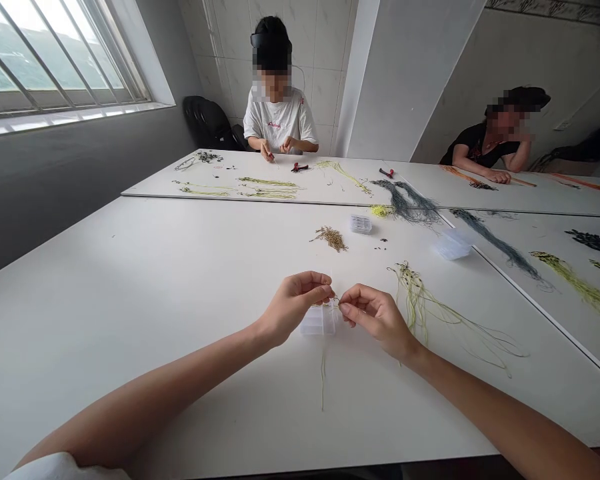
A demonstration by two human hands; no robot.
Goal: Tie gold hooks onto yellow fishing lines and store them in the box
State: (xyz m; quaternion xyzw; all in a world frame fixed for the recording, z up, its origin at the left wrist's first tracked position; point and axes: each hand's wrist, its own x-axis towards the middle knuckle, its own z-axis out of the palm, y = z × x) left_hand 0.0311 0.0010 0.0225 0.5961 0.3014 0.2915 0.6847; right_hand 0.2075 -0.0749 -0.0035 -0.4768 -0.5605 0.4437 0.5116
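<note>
My left hand [300,297] and my right hand [377,317] meet over the table, each closed in a pinch. A small dark fishing hook [336,301] shows between their fingertips; its finer details are too small to make out. Beneath the hands, a yellow-green line [323,373] trails toward the near edge. Partly covered by my left hand, a clear plastic compartment box [316,327] lies just under the fingers. To the right of my right hand spreads a bunch of yellow-green lines [414,297] with dark ends.
Beyond my hands are a pile of small gold-coloured metal pieces [331,238], a clear box [361,224] and another clear container [453,245]. Grey-blue line bundles [405,200] lie farther back. Across the table, one person [280,120] handles small items; another [490,143] sits at right.
</note>
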